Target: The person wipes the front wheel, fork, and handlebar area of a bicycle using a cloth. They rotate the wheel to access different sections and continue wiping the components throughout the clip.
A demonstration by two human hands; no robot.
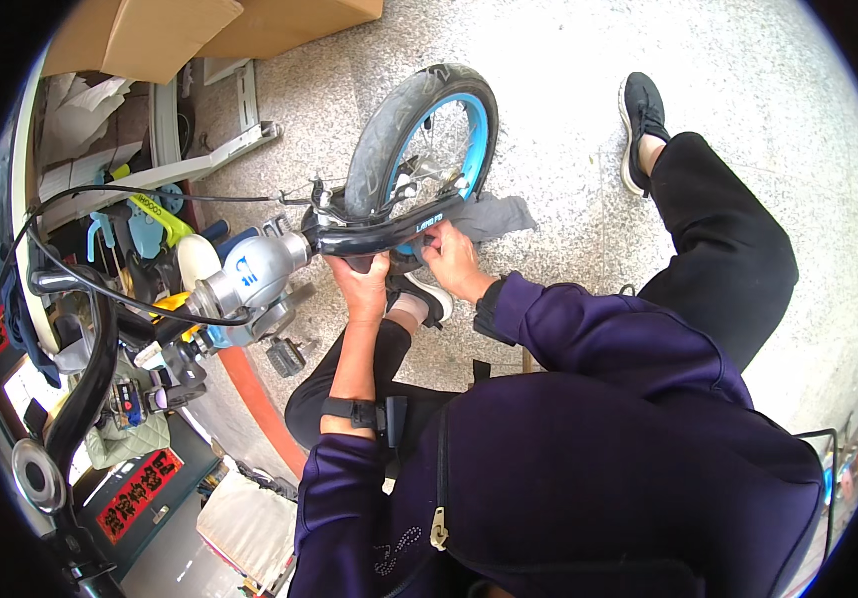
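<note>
A small bicycle's front wheel (pixel 389 120), with a black tire and blue rim, stands tilted between my hands. The glossy black fork (pixel 374 237) runs across it. My left hand (pixel 361 287) closes around the tire just below the fork, its fingertips hidden behind. Beside it, my right hand (pixel 455 263) is closed with thumb and fingers pinched at the fork's lower edge. A dark grey cloth (pixel 499 216) comes out from behind those fingers and appears gripped by them. The brake arms (pixel 329 204) sit at the fork's upper end.
The silver head tube (pixel 249 279), black handlebar (pixel 100 369) and cables reach left. A pedal (pixel 286 356) hangs near my left knee. Cardboard boxes (pixel 170 35), a metal frame (pixel 219 154) and assorted clutter line the left side. My black shoe (pixel 643 110) rests on the speckled floor (pixel 558 90).
</note>
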